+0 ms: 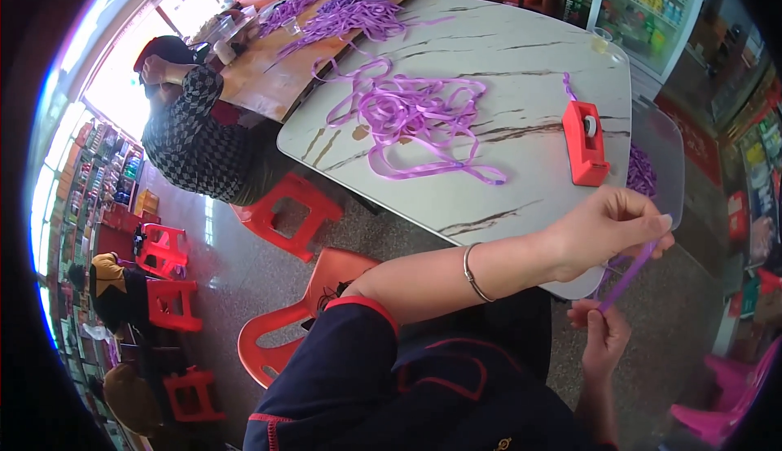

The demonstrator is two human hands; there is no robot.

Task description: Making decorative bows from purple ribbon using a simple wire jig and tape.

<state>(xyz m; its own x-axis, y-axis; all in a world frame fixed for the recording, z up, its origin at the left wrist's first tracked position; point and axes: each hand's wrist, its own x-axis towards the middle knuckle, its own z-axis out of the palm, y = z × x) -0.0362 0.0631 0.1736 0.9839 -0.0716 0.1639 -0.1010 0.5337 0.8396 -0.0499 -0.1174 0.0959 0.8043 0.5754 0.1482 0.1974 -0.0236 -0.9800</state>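
Dark sleeve (318, 369), near left; at right, the left hand (612, 225) and right hand (605, 339) pinch a purple ribbon (629, 278) stretched between them beside the desk (538, 68). Work appears unfinished: one length is in hand, while a loose purple tangle (399, 109) lies on the desk.

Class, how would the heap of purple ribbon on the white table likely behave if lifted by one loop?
The purple ribbon heap would probably hang floppy, since its strands bend in loose curls. It may lift as a tangle, because loops cross one another.
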